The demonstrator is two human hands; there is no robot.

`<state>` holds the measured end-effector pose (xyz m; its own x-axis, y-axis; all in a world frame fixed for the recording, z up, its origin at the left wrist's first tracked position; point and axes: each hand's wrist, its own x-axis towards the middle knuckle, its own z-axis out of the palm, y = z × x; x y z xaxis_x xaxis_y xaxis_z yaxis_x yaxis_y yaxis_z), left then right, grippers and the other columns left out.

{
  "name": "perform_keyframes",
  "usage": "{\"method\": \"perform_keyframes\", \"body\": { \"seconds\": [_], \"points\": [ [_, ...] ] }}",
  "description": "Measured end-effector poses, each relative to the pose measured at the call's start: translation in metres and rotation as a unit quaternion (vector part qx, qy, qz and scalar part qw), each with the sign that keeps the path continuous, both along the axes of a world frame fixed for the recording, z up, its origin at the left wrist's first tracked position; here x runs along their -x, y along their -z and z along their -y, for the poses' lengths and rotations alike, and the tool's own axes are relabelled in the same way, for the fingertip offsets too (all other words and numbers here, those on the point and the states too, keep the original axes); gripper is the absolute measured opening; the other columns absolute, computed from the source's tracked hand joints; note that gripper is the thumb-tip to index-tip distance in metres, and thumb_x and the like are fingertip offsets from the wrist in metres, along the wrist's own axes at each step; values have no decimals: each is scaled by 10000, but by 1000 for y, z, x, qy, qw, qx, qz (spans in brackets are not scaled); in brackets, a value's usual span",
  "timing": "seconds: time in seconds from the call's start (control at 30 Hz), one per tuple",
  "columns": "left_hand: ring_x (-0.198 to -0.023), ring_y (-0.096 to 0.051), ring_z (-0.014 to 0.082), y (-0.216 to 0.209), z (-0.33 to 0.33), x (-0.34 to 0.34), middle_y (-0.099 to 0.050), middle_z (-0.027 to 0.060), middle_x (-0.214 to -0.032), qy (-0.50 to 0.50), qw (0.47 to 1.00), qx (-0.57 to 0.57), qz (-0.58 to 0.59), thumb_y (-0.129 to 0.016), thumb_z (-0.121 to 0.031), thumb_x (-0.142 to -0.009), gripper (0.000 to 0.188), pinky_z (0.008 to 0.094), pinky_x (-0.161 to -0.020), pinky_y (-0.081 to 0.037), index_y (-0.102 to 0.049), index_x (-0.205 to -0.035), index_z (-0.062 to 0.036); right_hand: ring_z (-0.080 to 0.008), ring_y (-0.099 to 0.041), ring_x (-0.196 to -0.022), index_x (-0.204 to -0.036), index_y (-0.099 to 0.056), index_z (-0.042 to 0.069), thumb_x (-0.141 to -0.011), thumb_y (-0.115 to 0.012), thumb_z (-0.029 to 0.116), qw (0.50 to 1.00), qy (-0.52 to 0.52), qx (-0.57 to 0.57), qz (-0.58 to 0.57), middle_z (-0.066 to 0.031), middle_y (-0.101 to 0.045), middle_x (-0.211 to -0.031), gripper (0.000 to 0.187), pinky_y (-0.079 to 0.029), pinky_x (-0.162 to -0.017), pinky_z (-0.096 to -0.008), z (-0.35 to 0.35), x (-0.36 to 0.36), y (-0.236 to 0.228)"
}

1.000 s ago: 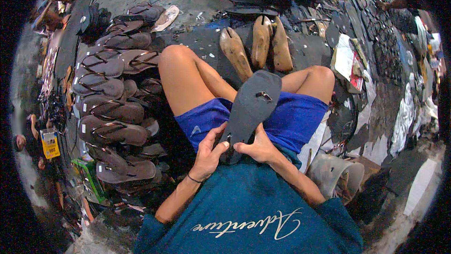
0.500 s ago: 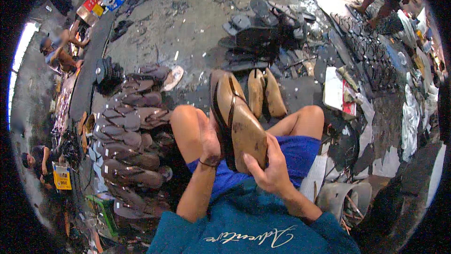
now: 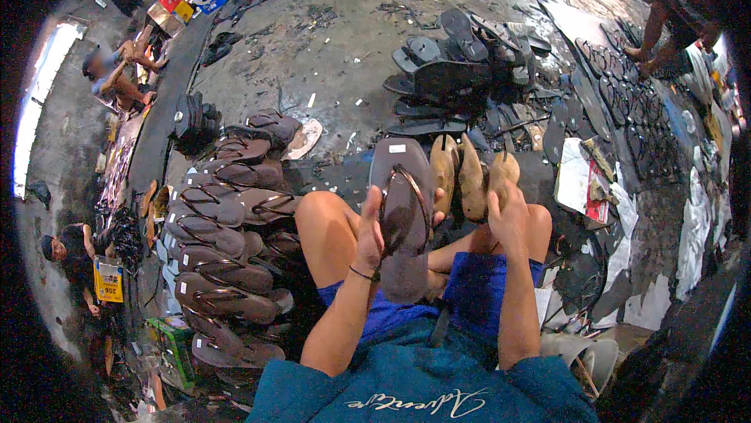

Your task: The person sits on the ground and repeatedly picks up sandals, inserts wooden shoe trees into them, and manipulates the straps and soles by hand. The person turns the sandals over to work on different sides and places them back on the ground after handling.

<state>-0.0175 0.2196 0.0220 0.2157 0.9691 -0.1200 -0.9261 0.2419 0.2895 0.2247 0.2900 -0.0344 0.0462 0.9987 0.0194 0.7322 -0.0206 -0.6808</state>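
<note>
My left hand (image 3: 371,235) grips a brown flip-flop (image 3: 407,263) with a shiny dark strap, held toe end away from me, its footbed turned up. The thumb lies along its left edge; fingertips show at its right edge. To the right, my right hand (image 3: 508,218) is closed round the near part of a tan foot-shaped shoe last (image 3: 505,165). Close by, just left of that hand, are two similar lasts, one (image 3: 444,159) partly behind the flip-flop and another (image 3: 472,184) beside it. Whether the last in my right hand touches the ground is hard to see.
Brown flip-flops (image 3: 223,235) are piled left of my knee. A heap of dark sandals and soles (image 3: 450,71) lies ahead. Rows of dark straps and soles (image 3: 626,94) spread on the right, near a standing person (image 3: 680,8). Another person (image 3: 117,79) sits far left.
The last has come out of the flip-flop. My right hand has carried it forward and right, beside the other two lasts. My left hand still holds the flip-flop, now turned footbed up.
</note>
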Motion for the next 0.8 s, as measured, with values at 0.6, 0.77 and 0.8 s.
{"method": "perform_keyframes", "body": {
  "seconds": [0.6,0.77,0.8],
  "points": [
    [-1422,-374,339,-107,297,212,-310,239,-1582,-456,335,293,-771,-618,-146,-980,726,448,-1178,-290,-212,-1558,20,-410,-407,-1352,-1007,-741,97,-807,-623,180,869,-319,-162,343,-165,-458,-1503,247,-367,-1062,-533,-158,158,175],
    [-1168,-554,326,-119,324,206,-533,197,-1379,-179,-124,316,-923,-683,-203,-934,671,420,-1005,-455,-368,-1481,29,-288,-569,-1223,-1112,-719,91,-855,-594,114,900,-342,-265,52,-123,-621,-1329,287,-431,-1026,-404,-162,166,136],
    [-1257,-498,329,-120,299,193,-485,197,-1437,-272,-84,274,-918,-642,-181,-957,627,433,-1070,-409,-370,-1484,26,-265,-605,-1186,-1144,-712,90,-864,-590,93,890,-353,-288,-35,-115,-661,-1276,306,-454,-1001,-362,-145,169,104]
  ]
}}
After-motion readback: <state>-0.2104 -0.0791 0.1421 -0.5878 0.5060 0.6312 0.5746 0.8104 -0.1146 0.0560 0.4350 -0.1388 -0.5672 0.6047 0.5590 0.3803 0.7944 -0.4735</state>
